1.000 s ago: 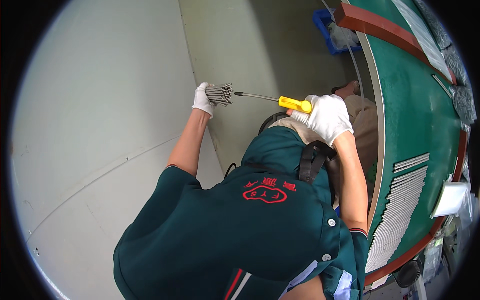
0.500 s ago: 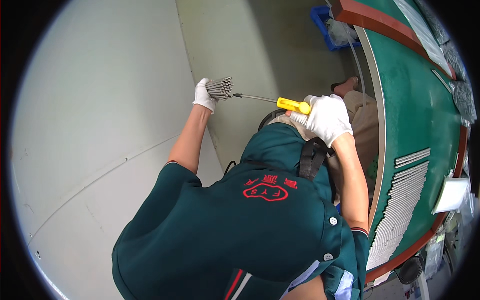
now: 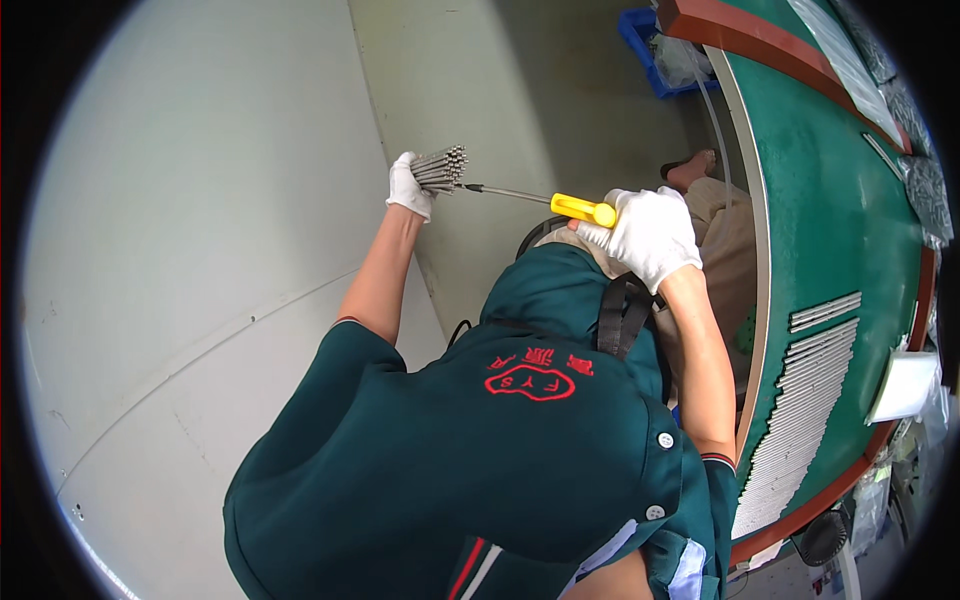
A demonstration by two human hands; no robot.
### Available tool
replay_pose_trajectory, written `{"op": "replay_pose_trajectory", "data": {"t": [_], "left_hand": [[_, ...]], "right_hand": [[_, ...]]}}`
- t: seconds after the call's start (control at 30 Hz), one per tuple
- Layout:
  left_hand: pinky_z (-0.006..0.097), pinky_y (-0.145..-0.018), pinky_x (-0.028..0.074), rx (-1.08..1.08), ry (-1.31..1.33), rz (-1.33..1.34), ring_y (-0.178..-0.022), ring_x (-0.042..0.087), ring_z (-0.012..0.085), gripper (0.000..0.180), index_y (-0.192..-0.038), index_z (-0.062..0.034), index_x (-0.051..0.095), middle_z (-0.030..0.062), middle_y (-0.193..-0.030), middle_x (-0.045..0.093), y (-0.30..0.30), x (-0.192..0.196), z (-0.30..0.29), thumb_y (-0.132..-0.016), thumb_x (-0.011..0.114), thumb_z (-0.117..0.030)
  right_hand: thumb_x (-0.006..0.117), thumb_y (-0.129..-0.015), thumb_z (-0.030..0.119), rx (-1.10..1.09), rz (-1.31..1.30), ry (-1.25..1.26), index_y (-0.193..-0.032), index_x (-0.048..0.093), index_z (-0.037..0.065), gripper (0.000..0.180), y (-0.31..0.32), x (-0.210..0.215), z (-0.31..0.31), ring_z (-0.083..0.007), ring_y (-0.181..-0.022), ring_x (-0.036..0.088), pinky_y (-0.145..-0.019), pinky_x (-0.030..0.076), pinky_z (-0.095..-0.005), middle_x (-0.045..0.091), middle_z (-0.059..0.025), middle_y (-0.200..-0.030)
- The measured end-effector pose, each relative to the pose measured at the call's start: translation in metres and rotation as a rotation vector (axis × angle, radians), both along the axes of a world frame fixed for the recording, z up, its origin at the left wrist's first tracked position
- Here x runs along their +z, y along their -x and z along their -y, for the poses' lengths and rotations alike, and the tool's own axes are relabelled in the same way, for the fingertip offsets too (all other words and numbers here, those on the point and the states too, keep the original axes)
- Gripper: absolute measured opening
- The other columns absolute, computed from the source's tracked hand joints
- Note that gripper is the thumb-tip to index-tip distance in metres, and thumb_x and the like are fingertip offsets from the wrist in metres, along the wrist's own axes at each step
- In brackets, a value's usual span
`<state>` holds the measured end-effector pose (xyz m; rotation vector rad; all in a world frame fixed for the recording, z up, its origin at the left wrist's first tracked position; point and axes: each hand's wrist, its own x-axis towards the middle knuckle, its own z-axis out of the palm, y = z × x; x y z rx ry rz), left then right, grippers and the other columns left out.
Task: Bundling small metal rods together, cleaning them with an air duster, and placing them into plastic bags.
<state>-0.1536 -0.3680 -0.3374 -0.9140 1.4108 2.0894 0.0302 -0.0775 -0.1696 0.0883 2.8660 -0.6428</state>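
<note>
**Screwdriver tip at rod bundle**

While a bundle of thin metal rods (image 3: 440,165) is gripped in the gloved left hand (image 3: 408,188), fist closed round it, a yellow-handled screwdriver (image 3: 540,200) is held in the gloved right hand (image 3: 645,235), fingers wrapped on the handle. Shaft's long axis runs right-to-left, tip touching the bundle's underside, approx. Rod ends are pointed right and slightly up. Both are held out over the floor, w/ the green worktable (image 3: 840,230) at right.
</note>
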Motion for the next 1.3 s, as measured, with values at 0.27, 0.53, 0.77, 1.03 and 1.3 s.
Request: {"op": "replay_pose_trajectory", "data": {"t": [0.27,0.53,0.77,1.03,1.3], "left_hand": [[0.034,-0.052,0.054,0.022,-0.006,-0.025,-0.063,0.061,0.0229,0.016,-0.083,-0.0064,0.047,0.0091,-0.074,0.057,-0.007,0.021,-0.012,-0.084,0.042,-0.022],[0.034,-0.052,0.053,-0.015,0.008,-0.034,-0.063,0.06,0.0218,0.016,-0.084,-0.0075,0.047,0.008,-0.074,0.057,-0.007,0.022,-0.014,-0.085,0.042,-0.023],[0.037,-0.055,0.052,-0.023,0.057,-0.017,-0.066,0.06,0.0229,0.019,-0.086,-0.0074,0.047,0.0084,-0.076,0.057,-0.004,0.014,-0.011,-0.084,0.044,-0.026],[0.038,-0.056,0.052,-0.034,0.058,-0.036,-0.067,0.059,0.0231,0.02,-0.086,-0.0075,0.046,0.0079,-0.077,0.055,0.0,-0.01,0.001,-0.084,0.044,-0.027],[0.04,-0.057,0.052,-0.031,0.083,-0.044,-0.068,0.059,0.0238,0.02,-0.087,-0.0065,0.046,0.0085,-0.078,0.054,-0.004,-0.001,-0.009,-0.084,0.045,-0.026]], "right_hand": [[0.061,-0.072,0.058,-0.015,0.01,0.021,-0.07,0.063,0.008,0.049,0.001,0.004,0.002,-0.0249,-0.054,0.057,-0.061,0.04,-0.0337,0.057,-0.0096,-0.055],[0.055,-0.074,0.062,0.01,0.013,0.0,-0.07,0.063,0.009,0.054,0.001,0.003,0.003,-0.0241,-0.054,0.057,-0.065,0.039,-0.0345,0.056,-0.0076,-0.053],[0.054,-0.075,0.062,0.0,-0.013,-0.004,-0.069,0.063,0.009,0.053,0.005,0.004,0.005,-0.0242,-0.054,0.057,-0.064,0.039,-0.0341,0.056,-0.0079,-0.053],[0.061,-0.072,0.058,0.015,-0.051,-0.034,-0.07,0.064,0.007,0.051,0.007,0.008,0.002,-0.0241,-0.054,0.058,-0.059,0.042,-0.0331,0.058,-0.0095,-0.055],[0.055,-0.075,0.06,-0.005,-0.035,-0.021,-0.068,0.063,0.009,0.052,0.007,0.006,0.0,-0.0239,-0.053,0.057,-0.062,0.041,-0.0342,0.056,-0.0075,-0.053]]}}
